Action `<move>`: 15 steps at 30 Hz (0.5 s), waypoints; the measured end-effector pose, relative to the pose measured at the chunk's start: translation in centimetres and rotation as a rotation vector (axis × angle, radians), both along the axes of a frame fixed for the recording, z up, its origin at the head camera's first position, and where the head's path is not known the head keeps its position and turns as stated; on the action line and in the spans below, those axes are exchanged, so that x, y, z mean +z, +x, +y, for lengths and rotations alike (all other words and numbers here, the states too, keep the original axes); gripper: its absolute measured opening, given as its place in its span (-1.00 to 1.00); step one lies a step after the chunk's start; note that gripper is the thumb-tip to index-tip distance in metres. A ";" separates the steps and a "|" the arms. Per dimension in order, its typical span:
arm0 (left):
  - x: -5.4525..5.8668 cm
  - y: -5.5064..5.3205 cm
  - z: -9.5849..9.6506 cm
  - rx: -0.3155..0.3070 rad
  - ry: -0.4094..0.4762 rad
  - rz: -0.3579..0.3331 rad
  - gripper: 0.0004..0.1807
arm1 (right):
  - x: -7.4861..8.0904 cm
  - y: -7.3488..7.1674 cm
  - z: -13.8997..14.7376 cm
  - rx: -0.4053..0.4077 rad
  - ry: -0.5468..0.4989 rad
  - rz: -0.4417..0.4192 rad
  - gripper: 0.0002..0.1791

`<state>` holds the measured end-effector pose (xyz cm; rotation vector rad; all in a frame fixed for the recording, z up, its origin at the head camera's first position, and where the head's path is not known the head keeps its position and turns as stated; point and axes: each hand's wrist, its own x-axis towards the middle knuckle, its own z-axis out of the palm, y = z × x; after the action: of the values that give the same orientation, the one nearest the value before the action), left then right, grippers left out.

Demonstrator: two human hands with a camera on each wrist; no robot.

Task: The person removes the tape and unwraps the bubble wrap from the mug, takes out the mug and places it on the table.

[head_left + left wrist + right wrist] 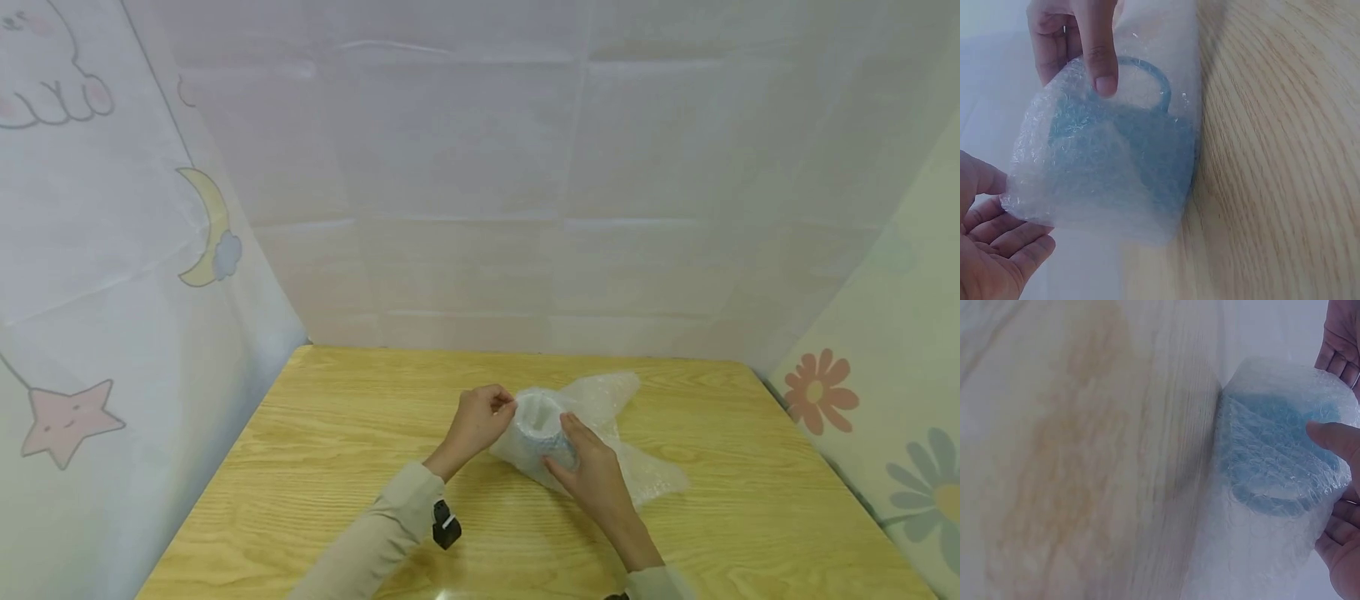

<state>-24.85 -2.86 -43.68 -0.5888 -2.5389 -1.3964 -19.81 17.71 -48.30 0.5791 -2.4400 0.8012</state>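
A blue mug (pixel 1129 150) with a handle stands inside a layer of clear bubble wrap (pixel 600 396). Its white inside shows from above in the head view. My left hand (pixel 483 415) pinches the edge of the wrap at the mug's rim, on the left. Around the wrapped mug's right side my right hand (pixel 596 471) holds on, its thumb (pixel 1100 69) pressing the wrap near the handle in the left wrist view. In the right wrist view the same thumb lies over the blue side, and the left hand (pixel 1341 350) shows at the upper right.
The wooden table (pixel 337 433) carries the mug near its middle. Loose tails of wrap spread to the right and back. A wall sheet (pixel 480 167) rises behind the table, with printed sheets at both sides. A black strap device (pixel 446 525) sits at the left wrist.
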 end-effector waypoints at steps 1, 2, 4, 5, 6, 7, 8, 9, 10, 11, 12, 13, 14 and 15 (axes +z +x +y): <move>0.0 0.1 0.0 0.002 0.008 -0.001 -0.88 | 0.0 0.0 0.0 0.000 0.001 0.002 -0.20; -0.1 0.1 0.0 0.004 0.018 -0.006 -0.87 | 0.0 0.0 0.0 0.000 0.002 0.005 -0.20; -0.1 0.3 -0.1 0.003 0.041 -0.015 -0.87 | -0.1 0.0 0.0 0.001 0.000 0.010 -0.21; -0.2 0.3 -0.1 0.001 0.049 -0.020 -0.86 | -0.2 -0.1 0.0 0.000 0.000 0.008 -0.21; -0.3 0.4 -0.1 -0.003 0.060 -0.026 -0.86 | -0.2 -0.1 0.0 0.001 0.002 0.012 -0.21; -0.3 0.4 -0.2 -0.007 0.070 -0.029 -0.86 | -0.3 -0.1 0.0 0.001 0.004 0.015 -0.21; -0.4 0.5 -0.2 -0.012 0.083 -0.036 -0.86 | -0.3 -0.1 0.0 0.002 0.004 0.016 -0.21; -0.5 0.5 -0.3 -0.019 0.094 -0.042 -0.86 | -0.3 -0.1 0.0 0.002 0.004 0.016 -0.21; -0.6 0.5 -0.4 -0.024 0.106 -0.046 -0.86 | -0.3 -0.1 0.0 0.003 0.006 0.017 -0.21; -0.8 0.5 -0.4 -0.027 0.118 -0.052 -0.86 | -0.3 -0.1 0.0 0.002 0.006 0.017 -0.21; -0.9 0.5 -0.5 -0.030 0.131 -0.055 -0.86 | -0.3 -0.1 0.0 0.001 0.007 0.019 -0.21; -1.0 0.5 -0.5 -0.031 0.143 -0.054 -0.86 | -0.3 -0.1 0.0 -0.001 0.007 0.021 -0.22; -1.2 0.5 -0.5 -0.032 0.157 -0.056 -0.85 | -0.2 -0.1 0.0 -0.002 0.006 0.024 -0.22; -1.3 0.5 -0.6 -0.029 0.168 -0.057 -0.84 | -0.2 -0.1 0.0 -0.002 0.008 0.028 -0.22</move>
<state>-24.38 -3.43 -44.97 -0.5650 -2.4321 -1.6394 -19.86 17.67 -48.53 0.5868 -2.4194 0.7779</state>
